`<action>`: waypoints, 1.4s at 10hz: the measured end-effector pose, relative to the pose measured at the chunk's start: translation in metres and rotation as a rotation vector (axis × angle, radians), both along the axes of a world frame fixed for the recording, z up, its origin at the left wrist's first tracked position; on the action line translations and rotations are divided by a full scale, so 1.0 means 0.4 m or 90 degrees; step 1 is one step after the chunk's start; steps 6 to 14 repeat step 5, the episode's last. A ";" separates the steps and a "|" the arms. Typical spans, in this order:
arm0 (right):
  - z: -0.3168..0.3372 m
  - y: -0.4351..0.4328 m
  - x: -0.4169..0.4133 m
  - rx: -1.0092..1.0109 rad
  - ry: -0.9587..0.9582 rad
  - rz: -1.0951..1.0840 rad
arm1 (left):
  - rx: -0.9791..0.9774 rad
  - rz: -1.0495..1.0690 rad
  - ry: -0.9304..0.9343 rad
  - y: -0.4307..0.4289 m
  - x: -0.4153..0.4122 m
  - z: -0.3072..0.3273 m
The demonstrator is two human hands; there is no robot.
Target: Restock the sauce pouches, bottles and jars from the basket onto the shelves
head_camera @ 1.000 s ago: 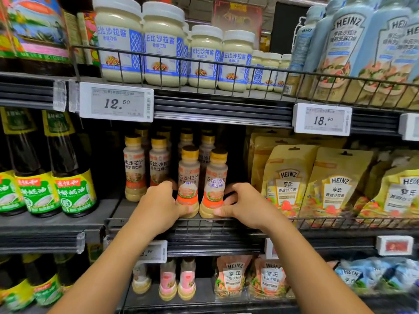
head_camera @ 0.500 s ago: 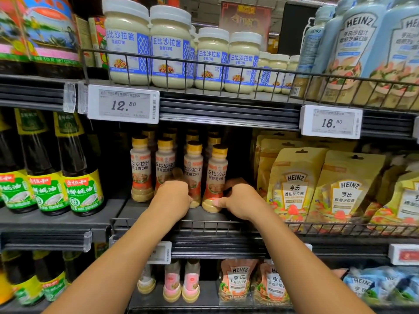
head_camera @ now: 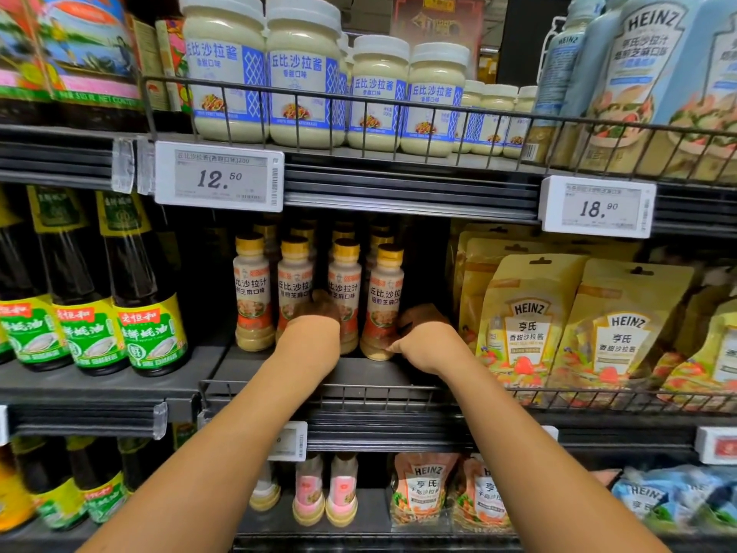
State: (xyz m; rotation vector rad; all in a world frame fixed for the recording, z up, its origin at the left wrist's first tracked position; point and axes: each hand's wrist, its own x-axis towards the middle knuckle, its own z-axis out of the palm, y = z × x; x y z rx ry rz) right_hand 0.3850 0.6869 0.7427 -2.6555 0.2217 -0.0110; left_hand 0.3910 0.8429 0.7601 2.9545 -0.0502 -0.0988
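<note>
Several small salad dressing bottles with yellow caps stand in rows on the dark middle shelf (head_camera: 371,377). My left hand (head_camera: 315,337) reaches over the wire front rail and grips the base of the third front bottle (head_camera: 345,281), hiding the lower part of the second bottle (head_camera: 295,277). My right hand (head_camera: 424,339) holds the base of the fourth, rightmost bottle (head_camera: 386,289), thumb on its front and fingers round its right side. Both bottles are upright on the shelf. The basket is out of view.
Yellow Heinz pouches (head_camera: 526,325) fill the shelf right of my hands. Dark bottles with green labels (head_camera: 149,313) stand to the left. Mayonnaise jars (head_camera: 303,73) sit on the shelf above, behind a wire rail. Pink-based bottles (head_camera: 325,492) and more pouches (head_camera: 422,488) are below.
Both hands have slid the two front bottles further back on the shelf, into line with the others. The view has shifted slightly.
</note>
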 end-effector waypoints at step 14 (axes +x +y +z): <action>0.011 0.000 -0.089 0.146 -0.155 -0.024 | -0.244 -0.099 -0.225 0.097 -0.034 -0.075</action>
